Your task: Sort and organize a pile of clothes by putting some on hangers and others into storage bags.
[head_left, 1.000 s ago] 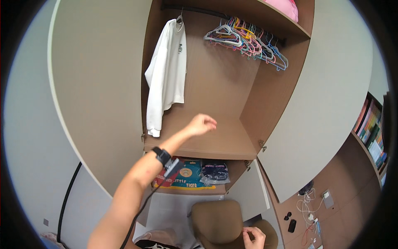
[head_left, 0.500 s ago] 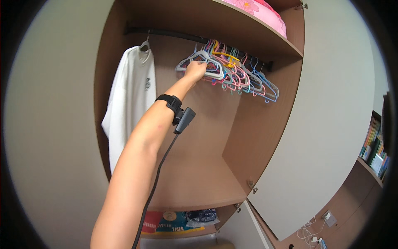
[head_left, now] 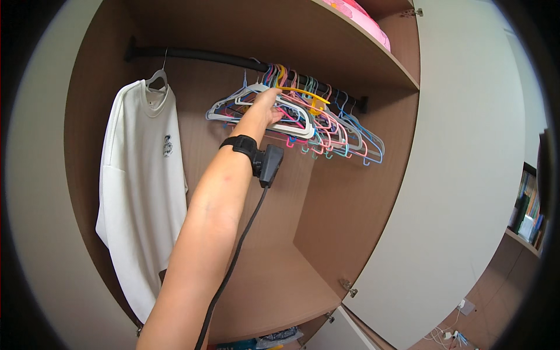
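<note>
My left hand (head_left: 265, 108) is raised into an open wardrobe and closes its fingers on a white plastic hanger (head_left: 298, 130), the front one of a bunch of coloured hangers (head_left: 344, 131) on a black rail (head_left: 192, 55). A yellow hanger (head_left: 312, 99) sits just behind my fingers. My wrist carries a black strap with a small black device (head_left: 268, 164) and a cable running down my forearm. A white T-shirt (head_left: 143, 192) hangs on its own hanger at the rail's left end. My right hand is out of the picture.
A pink soft item (head_left: 361, 23) lies on the top shelf. The pale wardrobe door (head_left: 466, 175) stands open at the right. The wooden shelf (head_left: 274, 286) forms the compartment's bottom. A bookshelf (head_left: 528, 216) and cables on the floor (head_left: 449, 335) are at far right.
My left hand rose from the lower shelf to the rail and took hold of the white hanger. My view tilted up, so my right hand and the brown hat dropped out.
</note>
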`<state>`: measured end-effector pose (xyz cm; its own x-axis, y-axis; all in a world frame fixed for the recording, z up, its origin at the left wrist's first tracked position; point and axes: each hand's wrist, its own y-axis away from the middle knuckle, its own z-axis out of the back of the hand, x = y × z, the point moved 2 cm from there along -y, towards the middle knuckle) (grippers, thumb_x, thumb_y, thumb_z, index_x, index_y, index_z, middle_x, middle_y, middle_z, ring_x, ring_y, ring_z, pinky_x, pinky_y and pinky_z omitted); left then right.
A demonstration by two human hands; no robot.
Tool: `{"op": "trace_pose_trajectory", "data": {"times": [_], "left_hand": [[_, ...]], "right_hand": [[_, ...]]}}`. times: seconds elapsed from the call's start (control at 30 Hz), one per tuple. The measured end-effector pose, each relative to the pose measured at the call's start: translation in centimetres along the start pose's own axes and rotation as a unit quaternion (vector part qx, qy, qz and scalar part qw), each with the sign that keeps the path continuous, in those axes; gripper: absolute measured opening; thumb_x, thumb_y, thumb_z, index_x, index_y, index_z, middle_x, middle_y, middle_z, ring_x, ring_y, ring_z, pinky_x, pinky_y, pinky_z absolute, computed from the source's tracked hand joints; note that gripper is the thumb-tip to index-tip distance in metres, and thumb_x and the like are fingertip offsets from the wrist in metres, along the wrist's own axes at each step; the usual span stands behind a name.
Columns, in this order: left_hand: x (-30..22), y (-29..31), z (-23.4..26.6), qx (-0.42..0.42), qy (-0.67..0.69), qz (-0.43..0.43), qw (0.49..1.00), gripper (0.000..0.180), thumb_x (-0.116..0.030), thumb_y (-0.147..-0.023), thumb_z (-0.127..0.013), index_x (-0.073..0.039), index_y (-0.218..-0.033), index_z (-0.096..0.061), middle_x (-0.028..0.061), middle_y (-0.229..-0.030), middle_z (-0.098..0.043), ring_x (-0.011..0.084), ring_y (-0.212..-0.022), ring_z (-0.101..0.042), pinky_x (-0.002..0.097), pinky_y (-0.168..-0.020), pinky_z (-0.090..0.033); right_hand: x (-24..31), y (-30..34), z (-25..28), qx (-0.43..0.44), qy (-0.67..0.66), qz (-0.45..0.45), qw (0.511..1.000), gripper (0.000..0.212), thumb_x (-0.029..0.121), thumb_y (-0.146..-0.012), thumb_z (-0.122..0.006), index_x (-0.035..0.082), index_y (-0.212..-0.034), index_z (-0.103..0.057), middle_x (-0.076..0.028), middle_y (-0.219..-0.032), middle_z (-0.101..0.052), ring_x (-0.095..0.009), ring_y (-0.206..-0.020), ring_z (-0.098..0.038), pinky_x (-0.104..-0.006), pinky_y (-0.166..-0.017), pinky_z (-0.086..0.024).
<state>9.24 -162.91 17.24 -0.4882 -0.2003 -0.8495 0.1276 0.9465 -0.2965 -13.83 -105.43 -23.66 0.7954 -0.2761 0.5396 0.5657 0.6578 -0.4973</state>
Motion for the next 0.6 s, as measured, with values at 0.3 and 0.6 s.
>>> {"op": "trace_pose_trajectory", "data": {"times": [0.3, 0.6], "left_hand": [[0.7, -2.3, -2.1, 0.069, 0.137, -0.016, 0.988, 0.029, -0.012, -0.080, -0.058, -0.002, -0.105, -0.046, 0.0168, -0.101, -0.053, 0.0293, -0.084, -0.059, 0.0493, -0.073, -0.049], [-0.6, -3.9, -2.4, -0.041, 0.107, -0.154, 0.981, 0.044, 0.013, -0.065, -0.055, 0.010, -0.106, -0.039, 0.0216, -0.095, -0.052, 0.0303, -0.072, -0.060, 0.0437, -0.050, -0.050]], "right_hand": [[1.0, -1.9, -2.3, -0.027, -0.011, 0.114, 0.993, 0.011, 0.014, -0.076, -0.062, 0.005, -0.081, -0.063, -0.015, -0.069, -0.059, -0.031, -0.060, -0.056, -0.0390, -0.056, -0.045], [0.6, -2.4, -2.4, -0.046, 0.004, 0.105, 0.993, 0.012, 0.016, -0.078, -0.060, 0.006, -0.084, -0.064, -0.014, -0.071, -0.059, -0.029, -0.061, -0.057, -0.0389, -0.057, -0.046]]}}
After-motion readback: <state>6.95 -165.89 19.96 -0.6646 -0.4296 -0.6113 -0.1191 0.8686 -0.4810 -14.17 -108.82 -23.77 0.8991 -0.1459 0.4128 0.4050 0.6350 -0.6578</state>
